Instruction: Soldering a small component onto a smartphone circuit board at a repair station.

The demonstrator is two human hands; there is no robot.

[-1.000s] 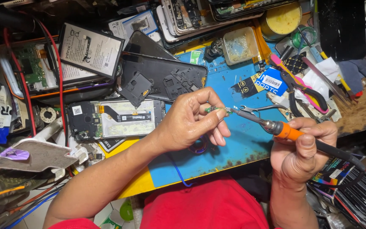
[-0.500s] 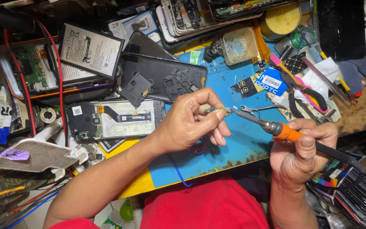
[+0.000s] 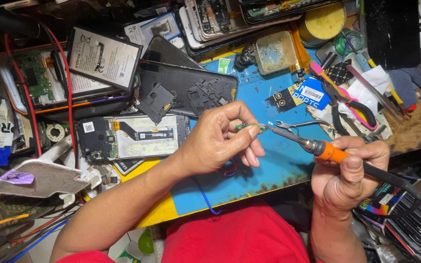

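My left hand [image 3: 220, 139] pinches a tiny green circuit board [image 3: 243, 126] between thumb and forefinger, held above the blue work mat [image 3: 274, 160]. My right hand [image 3: 347, 170] grips a soldering iron [image 3: 327, 151] with an orange collar and black handle. Its metal tip points left and touches the small board at my left fingertips. An opened phone [image 3: 127, 136] with exposed board and flex cable lies just left of my left hand.
Black phone covers [image 3: 191, 87], a flat battery [image 3: 103, 56], another open phone [image 3: 35, 83], tweezers [image 3: 300, 124], pink-handled pliers [image 3: 347, 97], a small clear tray [image 3: 275, 51] and a yellow tin [image 3: 323, 22] crowd the bench. Red wires [image 3: 69, 97] run down the left.
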